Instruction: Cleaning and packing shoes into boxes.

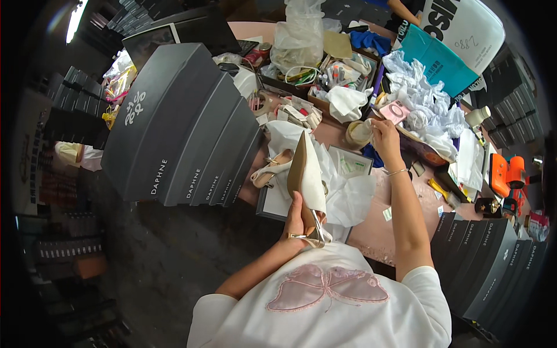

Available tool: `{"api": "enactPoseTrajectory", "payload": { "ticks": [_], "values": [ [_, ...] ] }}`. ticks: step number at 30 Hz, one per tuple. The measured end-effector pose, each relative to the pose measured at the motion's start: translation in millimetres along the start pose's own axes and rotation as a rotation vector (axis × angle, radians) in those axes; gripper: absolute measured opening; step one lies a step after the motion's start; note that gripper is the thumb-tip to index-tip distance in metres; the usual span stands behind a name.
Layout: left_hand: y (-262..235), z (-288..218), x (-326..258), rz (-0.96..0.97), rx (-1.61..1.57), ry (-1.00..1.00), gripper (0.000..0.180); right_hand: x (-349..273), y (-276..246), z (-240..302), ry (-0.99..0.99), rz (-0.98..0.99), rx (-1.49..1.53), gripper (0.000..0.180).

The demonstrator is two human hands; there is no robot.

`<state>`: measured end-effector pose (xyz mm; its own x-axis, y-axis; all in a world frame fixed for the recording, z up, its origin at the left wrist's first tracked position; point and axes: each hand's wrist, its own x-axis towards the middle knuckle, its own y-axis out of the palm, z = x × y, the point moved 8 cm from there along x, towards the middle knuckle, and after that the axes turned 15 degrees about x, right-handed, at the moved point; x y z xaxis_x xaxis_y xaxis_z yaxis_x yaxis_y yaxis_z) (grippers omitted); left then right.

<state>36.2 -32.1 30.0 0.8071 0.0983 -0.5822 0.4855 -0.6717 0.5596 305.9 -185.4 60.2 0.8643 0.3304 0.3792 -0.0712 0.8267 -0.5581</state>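
In my left hand [296, 225] I hold a white pointed-toe heeled shoe [314, 180], gripped near its heel, toe pointing away from me and tan sole partly showing. My right hand [384, 138] reaches over the table with its fingers pinched together at a small cream-coloured round container [359, 134]. What sits between those fingers is too small to make out. Left of the held shoe, another heeled shoe [273, 169] lies on its side by white tissue paper [351, 200]. Beneath the paper shows an open grey shoebox [271, 203].
Large stacked dark grey shoeboxes [168, 127] stand at the left, and more shoeboxes [473, 261] at the lower right. A pink phone [394, 111], crumpled tissue [420, 87], a teal box [436, 58] and an orange tool [506, 174] lie on the right. Another person's arm [404, 11] shows at the far edge.
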Motion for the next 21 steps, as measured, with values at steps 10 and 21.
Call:
{"api": "enactPoseTrajectory", "payload": {
  "ticks": [10,21],
  "values": [
    [13,7,5,0.161,0.130,0.033,0.066,-171,-27,203,0.063,0.357,0.565,0.024],
    [42,32,-3,0.411,0.183,-0.105,0.070,-214,-32,219,-0.106,0.258,0.332,0.038]
  ]
}}
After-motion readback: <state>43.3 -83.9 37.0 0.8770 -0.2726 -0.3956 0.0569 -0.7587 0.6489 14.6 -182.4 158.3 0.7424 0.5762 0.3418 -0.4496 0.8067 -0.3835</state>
